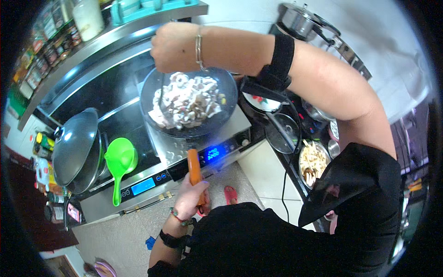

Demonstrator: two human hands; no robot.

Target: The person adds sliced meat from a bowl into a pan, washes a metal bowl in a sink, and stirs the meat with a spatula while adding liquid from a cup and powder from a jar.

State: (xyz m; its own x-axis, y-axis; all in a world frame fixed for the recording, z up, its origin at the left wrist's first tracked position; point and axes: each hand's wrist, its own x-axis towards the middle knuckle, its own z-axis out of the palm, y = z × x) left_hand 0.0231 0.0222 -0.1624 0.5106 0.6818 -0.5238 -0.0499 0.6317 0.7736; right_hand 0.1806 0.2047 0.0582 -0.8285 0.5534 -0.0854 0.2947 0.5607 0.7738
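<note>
My left hand [192,195] is closed around the orange handle [194,166] of a dark wok [223,121]. The wok sits on a steel induction cooker [242,119] with a glowing blue display [214,153]. Pale, sliced food pieces [190,100] are heaped in the wok, and a light haze hangs over it. Above its far side, my right hand [174,46] makes a fist around a utensil. Only the utensil's thin dark shaft [162,83] shows, running down into the food; its grip is hidden by my hand and its lower end cannot be made out.
Left of the wok are a green plastic ladle [119,162] and a lidded pan [78,149]. Bottles and jars line the shelf [114,33]. To the right are a pressure cooker [299,20], a glass lid [283,135], a bowl of cut pale food [313,161] and a hanging black cable [284,187].
</note>
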